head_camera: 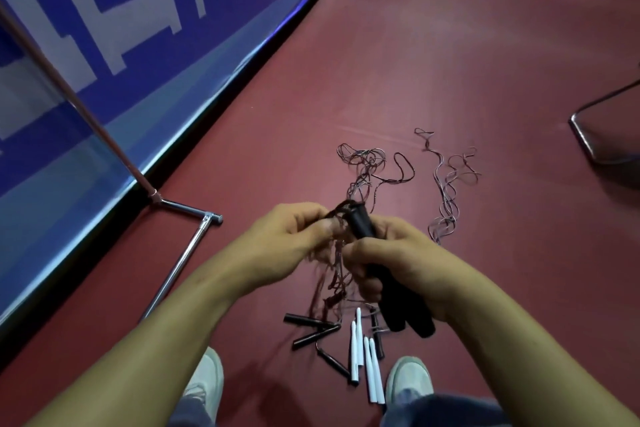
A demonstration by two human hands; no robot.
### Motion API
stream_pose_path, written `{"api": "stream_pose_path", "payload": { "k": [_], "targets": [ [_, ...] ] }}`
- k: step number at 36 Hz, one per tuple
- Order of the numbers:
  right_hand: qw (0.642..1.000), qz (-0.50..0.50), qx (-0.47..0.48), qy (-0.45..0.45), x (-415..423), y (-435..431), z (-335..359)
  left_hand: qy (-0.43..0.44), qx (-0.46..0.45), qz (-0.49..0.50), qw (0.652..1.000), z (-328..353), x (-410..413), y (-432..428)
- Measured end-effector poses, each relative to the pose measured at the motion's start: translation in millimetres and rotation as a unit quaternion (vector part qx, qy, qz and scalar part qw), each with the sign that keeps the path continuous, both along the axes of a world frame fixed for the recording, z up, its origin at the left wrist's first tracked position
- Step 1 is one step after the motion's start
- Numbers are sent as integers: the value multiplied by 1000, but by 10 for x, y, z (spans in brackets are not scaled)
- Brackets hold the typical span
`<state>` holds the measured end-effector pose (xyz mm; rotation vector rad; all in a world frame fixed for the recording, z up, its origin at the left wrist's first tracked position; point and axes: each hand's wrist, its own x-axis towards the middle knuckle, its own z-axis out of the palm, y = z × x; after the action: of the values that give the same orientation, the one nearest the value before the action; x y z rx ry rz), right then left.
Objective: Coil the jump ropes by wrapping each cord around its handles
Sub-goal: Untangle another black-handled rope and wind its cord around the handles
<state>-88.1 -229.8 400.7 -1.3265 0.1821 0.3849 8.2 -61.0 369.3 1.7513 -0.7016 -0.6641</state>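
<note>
- I'm seeing the right hand (408, 263) clamping its fingers round two black handles (362, 225) held together, top ends pointing far. The left hand (287, 236) is pinching the cord (337, 263) right by that top end, fingers curled on it.
- Risk 1, imo: the wraps are sitting close to the handle tips, so a loosening left pinch is letting them slide off the end & spring loose.
- Risk 2: slack is hanging blurred btw the hands, over the spare black handles (311, 329) and white handles (370, 367) lying near, by the shoes. It's prob. snagging one & dragging it up.
- Risk 3: can't tell if this cord is running into the far tangle (367, 166); hard pulling is tightening knots there.
- Cord's looking thin, dark, wiry & kinked, so I'm expecting springback w/o steady tension.
- A second loose cord (446, 191) is lying far right on the red floor (450, 62), apart from the tangle.
</note>
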Motion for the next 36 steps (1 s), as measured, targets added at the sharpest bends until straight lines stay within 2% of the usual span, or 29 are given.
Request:
{"api": "stream_pose_path", "payload": {
  "k": [5,11,13,18,21,23,24,28,30,32,34,36],
  "targets": [
    [996,-80,-25,-29,-77,-83,-64,-141,107,20,984,-66,20,14],
    [982,-165,10,-93,2,-102,77,-123,194,19,973,-225,-36,-49],
    [980,-179,-26,-84,25,-118,82,-81,166,64,981,-219,-47,-90],
    [976,-200,-88,-10,63,-176,-77,-2,-1,143,990,-105,-4,-118],
    [975,-201,-95,15,66,-244,-120,-30,-42,190,980,-38,22,-116],
    [982,-174,-64,45,40,-287,-123,-52,-68,248,965,-1,55,-120],
    [984,-155,-79,51,21,-309,-132,-48,-83,275,957,15,85,-123],
    [961,-21,-272,44,-45,-327,-191,-17,-119,330,936,80,190,-135],
    [938,44,-340,48,-53,-310,-217,-15,-129,320,939,116,191,-139],
    [923,62,-378,47,-40,-269,-250,-18,-132,297,946,149,170,-149],
    [937,24,-343,57,-8,-226,-307,-12,-133,273,953,165,155,-150],
    [961,-43,-264,65,28,-190,-358,-1,-129,254,958,166,144,-161]
  ]
}}
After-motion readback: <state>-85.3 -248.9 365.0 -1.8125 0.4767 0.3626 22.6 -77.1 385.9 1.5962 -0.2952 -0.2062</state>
